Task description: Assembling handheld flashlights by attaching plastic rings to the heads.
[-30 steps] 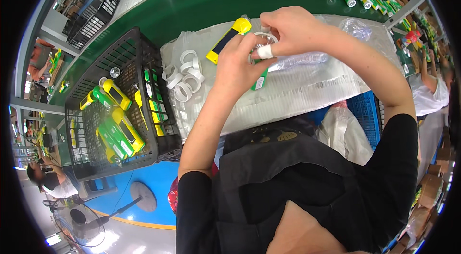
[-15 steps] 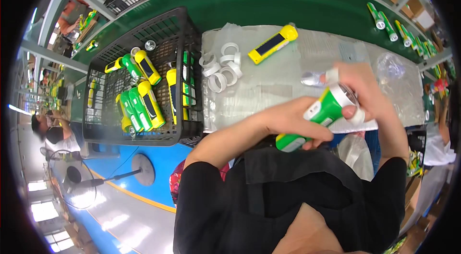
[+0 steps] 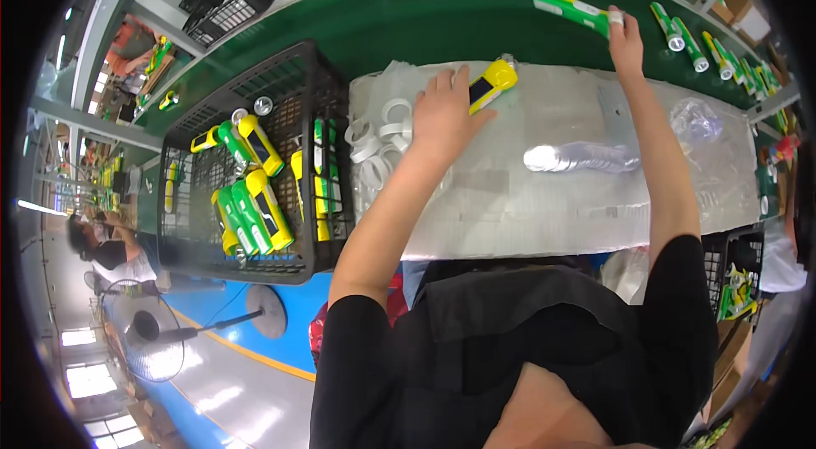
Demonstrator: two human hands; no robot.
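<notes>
My right hand (image 3: pixel 627 43) is stretched out over the green surface (image 3: pixel 425 7), with its fingers closed on one end of a green and yellow flashlight (image 3: pixel 571 9). The flashlight lies nearly level and points to the left. Over the pale padded mat (image 3: pixel 510 203), my left hand (image 3: pixel 442 113) has its fingers and thumb spread. It reaches over the lower end of a yellow flashlight with a dark panel (image 3: pixel 486 90), hiding that end. Several white rings (image 3: pixel 374 170) lie in a loose pile beside my left wrist. A silvery row of clear round pieces (image 3: pixel 578 158) rests mid-mat.
A black crate (image 3: pixel 310 186) holding several green and yellow flashlights stands at the left. More flashlights (image 3: pixel 690 43) lie in a row at the far right. Crumpled clear plastic (image 3: pixel 695 119) sits on the mat's right. A fan (image 3: pixel 149 330) stands on the floor, lower left.
Both hands have parted from the green flashlight held near my body. My right hand has carried it far forward; my left has moved left to the yellow flashlight. The silvery row is now uncovered.
</notes>
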